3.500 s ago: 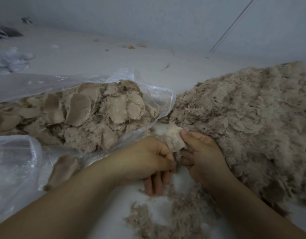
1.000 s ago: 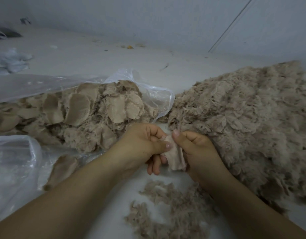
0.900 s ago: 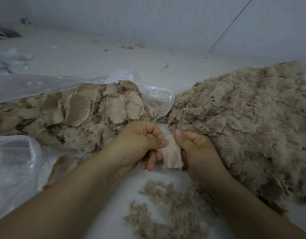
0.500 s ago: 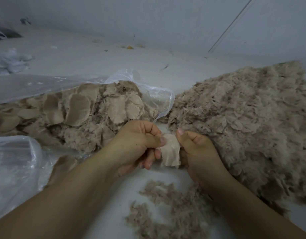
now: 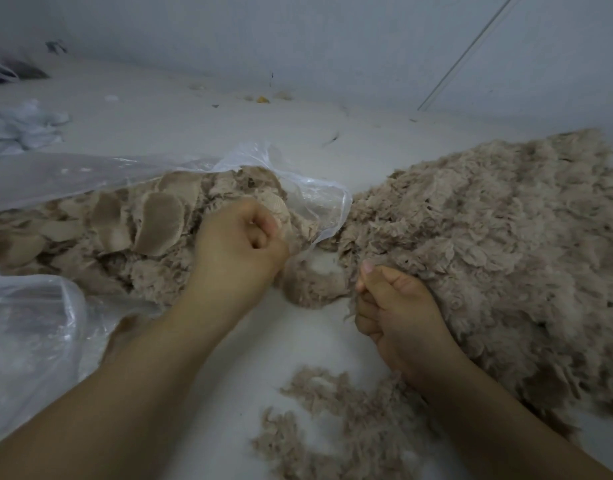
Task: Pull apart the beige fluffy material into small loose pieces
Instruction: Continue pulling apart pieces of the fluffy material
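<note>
Hands (image 5: 239, 247) parted; tuft (image 5: 313, 282) (bag (image 5: 308, 188) behind) stretched.

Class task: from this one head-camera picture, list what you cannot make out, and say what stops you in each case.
- Head view: what the left hand grips; its curled fingers cover it.
- Whether the right hand pinches more than a few fibres; the fingers hide it.
- How far the loose fluffy pile runs; the right edge cuts it off.
- The rest of the plastic bag of pads; the left edge cuts it off.
- Small bits by the wall; too small.
</note>
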